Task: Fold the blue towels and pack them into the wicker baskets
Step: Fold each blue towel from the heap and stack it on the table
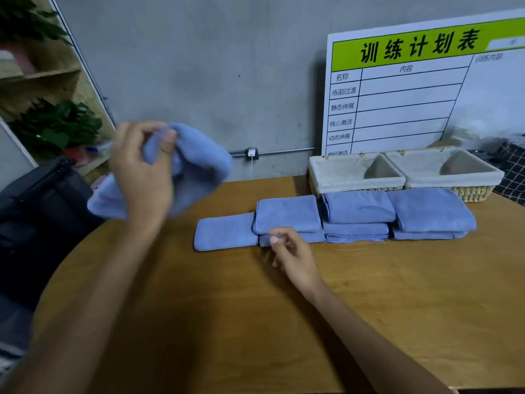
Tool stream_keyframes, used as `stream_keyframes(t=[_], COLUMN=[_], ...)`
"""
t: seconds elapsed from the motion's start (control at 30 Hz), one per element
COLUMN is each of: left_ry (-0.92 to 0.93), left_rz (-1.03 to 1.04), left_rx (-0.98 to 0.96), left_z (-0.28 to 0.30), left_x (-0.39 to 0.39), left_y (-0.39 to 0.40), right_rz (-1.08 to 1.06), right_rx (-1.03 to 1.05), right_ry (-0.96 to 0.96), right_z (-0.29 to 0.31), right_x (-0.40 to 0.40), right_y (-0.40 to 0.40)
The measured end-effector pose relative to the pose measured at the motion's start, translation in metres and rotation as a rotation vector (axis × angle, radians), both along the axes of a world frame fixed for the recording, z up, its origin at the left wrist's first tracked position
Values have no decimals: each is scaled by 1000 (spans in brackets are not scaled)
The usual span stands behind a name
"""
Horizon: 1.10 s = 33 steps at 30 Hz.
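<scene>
My left hand (142,169) is raised above the table's left edge and grips a crumpled blue towel (199,163), which is blurred. My right hand (292,254) hovers low over the table with loosely curled fingers, its fingertips just in front of a stack of two folded blue towels (288,213); I cannot tell whether they touch it. A single folded towel (224,231) lies to the left of that stack, and further folded stacks (358,207) (429,209) lie to its right. Two cloth-lined wicker baskets (355,186) (471,191) stand behind the towels, with nothing visible inside.
The wooden table (369,294) has a rounded left edge. A white and green chart board (426,89) leans on the grey wall behind the baskets. A dark bag (37,211) sits at the left, with potted plants (56,126) on a shelf. Checked fabric (511,172) lies at far right.
</scene>
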State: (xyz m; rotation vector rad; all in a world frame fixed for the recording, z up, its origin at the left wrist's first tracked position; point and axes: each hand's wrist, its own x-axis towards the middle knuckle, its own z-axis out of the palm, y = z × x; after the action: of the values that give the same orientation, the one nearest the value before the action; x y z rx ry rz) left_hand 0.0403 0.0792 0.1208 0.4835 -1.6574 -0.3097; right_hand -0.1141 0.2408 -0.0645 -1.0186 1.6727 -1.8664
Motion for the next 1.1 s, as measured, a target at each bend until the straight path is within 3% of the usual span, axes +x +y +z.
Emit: stream_keyframes(t=[0.13, 0.23, 0.33, 0.43, 0.57, 0.7, 0.8, 0.87, 1.03, 1.1], left_ry=[-304, -524, -487, -384, -455, -522, -775, -915, -887, -795], left_rz=[-153, -208, -256, -421, -611, -436, -220, -169, -314, -446], left_rx=[0, 212, 351, 424, 381, 291, 135, 140, 145, 202], left_z=[-77, -158, -197, -191, -188, -193, -202, -209, -200, -191], left_x=[-11, -24, -42, -55, -52, -45, -34, -25, -19, -20], left_y=[96, 145, 172, 186, 178, 141, 118, 107, 86, 82], right_rz=[80, 131, 164, 197, 229, 157, 35, -46, 9, 81], right_rx=[73, 164, 253, 304, 302, 248, 247, 232, 148, 305], right_ry=[-47, 3, 80, 206, 232, 198, 259, 279, 10, 178], right_z=[-2, -11, -11, -6, -2, -6, -12, -11, 8, 12], right_x=[-28, -46, -54, -64, -79, -82, -85, -87, -87, -89], right_y=[36, 68, 94, 109, 112, 106, 102, 100, 103, 104])
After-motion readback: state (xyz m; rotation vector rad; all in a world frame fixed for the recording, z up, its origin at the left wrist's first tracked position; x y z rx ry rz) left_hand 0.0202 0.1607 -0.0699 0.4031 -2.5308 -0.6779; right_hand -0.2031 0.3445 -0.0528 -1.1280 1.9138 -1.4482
